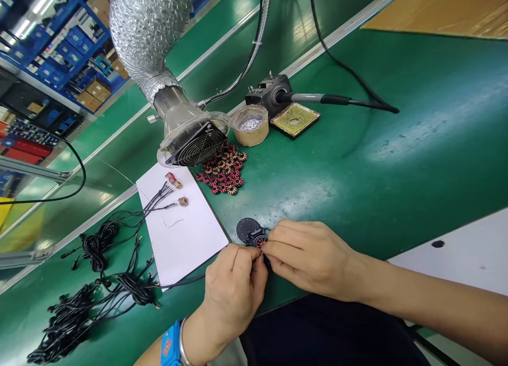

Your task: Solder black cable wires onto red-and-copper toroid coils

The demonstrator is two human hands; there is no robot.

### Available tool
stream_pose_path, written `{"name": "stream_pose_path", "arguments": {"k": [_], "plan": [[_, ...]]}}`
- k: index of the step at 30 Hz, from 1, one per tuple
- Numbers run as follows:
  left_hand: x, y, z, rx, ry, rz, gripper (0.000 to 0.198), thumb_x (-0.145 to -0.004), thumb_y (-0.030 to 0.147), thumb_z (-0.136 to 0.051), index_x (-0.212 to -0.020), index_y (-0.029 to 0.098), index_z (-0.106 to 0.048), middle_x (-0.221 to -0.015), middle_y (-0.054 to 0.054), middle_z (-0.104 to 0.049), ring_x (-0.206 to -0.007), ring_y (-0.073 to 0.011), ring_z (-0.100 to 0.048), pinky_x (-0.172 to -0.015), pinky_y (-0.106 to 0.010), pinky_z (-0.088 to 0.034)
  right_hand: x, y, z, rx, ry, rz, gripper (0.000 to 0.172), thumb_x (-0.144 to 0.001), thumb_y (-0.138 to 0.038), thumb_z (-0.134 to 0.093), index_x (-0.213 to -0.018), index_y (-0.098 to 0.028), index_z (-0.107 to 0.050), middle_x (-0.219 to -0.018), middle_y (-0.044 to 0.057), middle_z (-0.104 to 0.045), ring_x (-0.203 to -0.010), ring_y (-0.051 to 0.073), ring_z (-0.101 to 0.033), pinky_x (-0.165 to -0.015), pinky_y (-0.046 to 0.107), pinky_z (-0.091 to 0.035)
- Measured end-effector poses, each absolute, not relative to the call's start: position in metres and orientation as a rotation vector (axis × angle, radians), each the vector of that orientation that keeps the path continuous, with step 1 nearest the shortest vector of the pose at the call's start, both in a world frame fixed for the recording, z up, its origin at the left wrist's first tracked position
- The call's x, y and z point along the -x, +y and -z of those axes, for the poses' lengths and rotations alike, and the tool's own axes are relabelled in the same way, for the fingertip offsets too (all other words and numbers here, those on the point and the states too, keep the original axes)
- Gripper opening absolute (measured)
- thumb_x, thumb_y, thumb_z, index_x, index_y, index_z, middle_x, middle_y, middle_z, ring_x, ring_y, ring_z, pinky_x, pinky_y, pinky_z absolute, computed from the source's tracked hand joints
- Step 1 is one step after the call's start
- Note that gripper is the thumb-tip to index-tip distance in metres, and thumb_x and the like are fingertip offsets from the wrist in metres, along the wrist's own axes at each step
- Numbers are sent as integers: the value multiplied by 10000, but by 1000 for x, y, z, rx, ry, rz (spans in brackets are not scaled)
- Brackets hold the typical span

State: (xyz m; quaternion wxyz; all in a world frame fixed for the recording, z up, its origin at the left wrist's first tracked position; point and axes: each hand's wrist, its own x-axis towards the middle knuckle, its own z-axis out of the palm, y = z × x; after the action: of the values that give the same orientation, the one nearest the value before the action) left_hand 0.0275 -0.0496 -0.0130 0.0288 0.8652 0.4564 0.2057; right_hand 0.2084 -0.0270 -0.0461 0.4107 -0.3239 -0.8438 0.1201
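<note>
My left hand (234,286) and my right hand (307,255) meet near the front edge of the green bench, fingers pinched together. Between the fingertips sits a small red coil (260,242) in a black holder (254,235), next to a round black disc (246,228). A black wire runs from my left hand across the white sheet (186,233). A pile of red and orange wound coils (224,170) lies beyond, under the fume extractor.
A silver fume duct with a fan hood (190,138) hangs over the bench. Behind it are a solder pot (250,124), a soldering iron in its stand (278,93) and a yellow sponge tray (294,119). Bundles of black wires (95,292) lie at left.
</note>
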Motion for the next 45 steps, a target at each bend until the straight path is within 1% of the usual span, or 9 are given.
{"name": "stream_pose_path", "arguments": {"k": [7, 13, 19, 23, 28, 34, 37, 41, 45], "plan": [[-29, -47, 8, -2625, 1436, -517, 76, -840, 120, -530, -828, 187, -564, -704, -16, -584, -634, -161, -562, -562, -270, -436, -200, -32, 53, 838, -2018, -302, 248, -905, -85, -471, -713, -152, -613, -664, 30, -554, -637, 155, -484, -584, 270, -423], [-24, -44, 9, -2619, 1334, -578, 142, -894, 119, -547, -1009, 193, -583, -812, -20, -643, -709, -134, -610, -644, -234, -484, -204, -27, 51, 841, -1979, -435, 202, -906, -76, -472, -764, -154, -594, -709, 36, -573, -686, 156, -522, -636, 271, -460], [-28, -47, 11, -2782, 1423, -474, 99, -894, 122, -500, -916, 196, -562, -715, -3, -584, -611, -151, -559, -536, -259, -428, -207, -27, 54, 791, -2005, -435, 231, -938, -108, -431, -785, -166, -595, -722, 36, -574, -691, 155, -509, -625, 269, -461], [-31, -47, 12, -2720, 1468, -502, 106, -880, 107, -487, -885, 198, -540, -714, 2, -562, -620, -146, -558, -545, -251, -434, -207, -28, 54, 777, -2024, -414, 228, -933, -100, -446, -775, -157, -601, -715, 38, -573, -684, 153, -502, -621, 269, -451], [-29, -48, 13, -2807, 1409, -488, 109, -922, 119, -459, -885, 195, -528, -697, 6, -549, -608, -139, -538, -545, -243, -423, -211, -28, 44, 829, -2073, -499, 187, -895, -105, -464, -809, -151, -623, -738, 43, -575, -702, 157, -521, -623, 267, -447], [-28, -50, 14, -2880, 1370, -460, 132, -931, 104, -462, -860, 184, -539, -686, -1, -540, -604, -139, -526, -548, -250, -407, -208, -30, 32, 916, -2198, -328, 259, -882, -101, -454, -657, -165, -566, -672, 31, -524, -636, 163, -462, -548, 296, -358], [-28, -50, 14, -2896, 1344, -459, 155, -933, 101, -457, -829, 184, -537, -667, -1, -530, -586, -141, -512, -527, -262, -384, -203, -32, 32, 936, -2139, -341, 270, -847, -78, -453, -611, -169, -544, -640, 26, -515, -611, 159, -443, -534, 305, -334], [-27, -50, 15, -2914, 1309, -461, 159, -939, 106, -450, -840, 183, -547, -666, -2, -530, -581, -145, -499, -527, -275, -370, -199, -34, 36, 973, -2049, -383, 270, -817, -70, -462, -577, -177, -523, -608, 15, -502, -591, 148, -446, -527, 297, -334], [-26, -50, 16, -2935, 1294, -463, 154, -942, 104, -441, -869, 182, -552, -666, 1, -516, -574, -143, -482, -522, -284, -345, -197, -36, 38, 983, -1998, -419, 260, -799, -59, -467, -576, -181, -520, -603, 14, -507, -589, 142, -468, -545, 278, -375]]}}
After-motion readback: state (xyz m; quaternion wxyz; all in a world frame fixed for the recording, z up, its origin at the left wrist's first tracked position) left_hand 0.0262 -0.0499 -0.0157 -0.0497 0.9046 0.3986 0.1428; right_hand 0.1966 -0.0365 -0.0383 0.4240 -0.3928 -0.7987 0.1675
